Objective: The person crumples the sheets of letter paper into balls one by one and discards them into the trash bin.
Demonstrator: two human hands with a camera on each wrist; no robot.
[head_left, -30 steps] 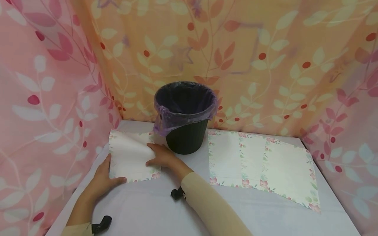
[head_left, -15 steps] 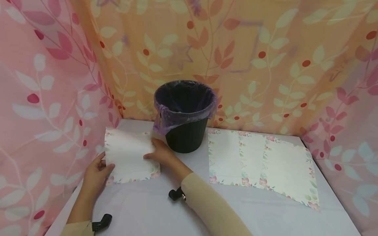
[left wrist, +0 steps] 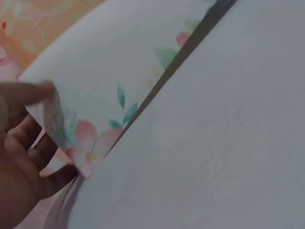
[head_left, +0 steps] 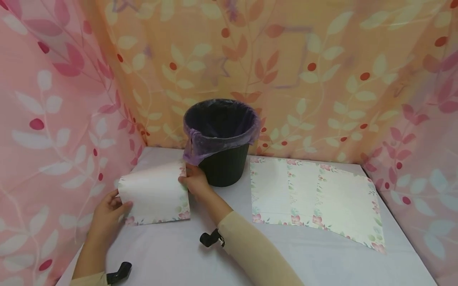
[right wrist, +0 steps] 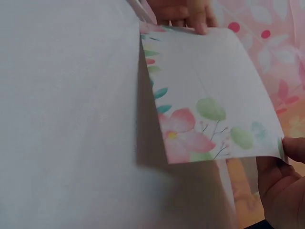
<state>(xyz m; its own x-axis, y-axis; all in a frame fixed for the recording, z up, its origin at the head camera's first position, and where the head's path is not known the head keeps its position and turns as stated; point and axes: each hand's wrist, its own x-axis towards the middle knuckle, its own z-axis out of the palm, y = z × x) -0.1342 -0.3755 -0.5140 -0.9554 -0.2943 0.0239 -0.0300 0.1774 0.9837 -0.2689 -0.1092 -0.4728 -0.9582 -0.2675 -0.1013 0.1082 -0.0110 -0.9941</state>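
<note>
- Pinching the left edge of a white, flower-bordered sheet (head_left: 154,198): left hand (head_left: 104,216), thumb on the upper face, fingers behind the edge, as the left wrist view shows.
- Right hand (head_left: 197,183) grasps the same sheet at its right edge, toward the far corner; thumb on top, fingers curled beneath.
- Sheet position: over the left part of the white-covered table (head_left: 168,254), left of the bin and partly in front of it. Near edge raised; both wrist views record a dark shadow strip below it. Surface bows in a smooth curve toward the far side.
- Black bin (head_left: 229,169) stands upright near the back of the table, just beside the right hand. Purple liner (head_left: 214,146) folds over its rim and droops at the left.
- Right of the bin: overlapping sheets (head_left: 347,202), apparently three, with matching floral borders, lying well apart from both hands.
- Beige sleeves (head_left: 254,246) on both arms; a black device (head_left: 210,238) at each wrist.
- Backdrop: orange leaf-print curtain (head_left: 286,51) behind, pink curtain (head_left: 46,159) at left.
</note>
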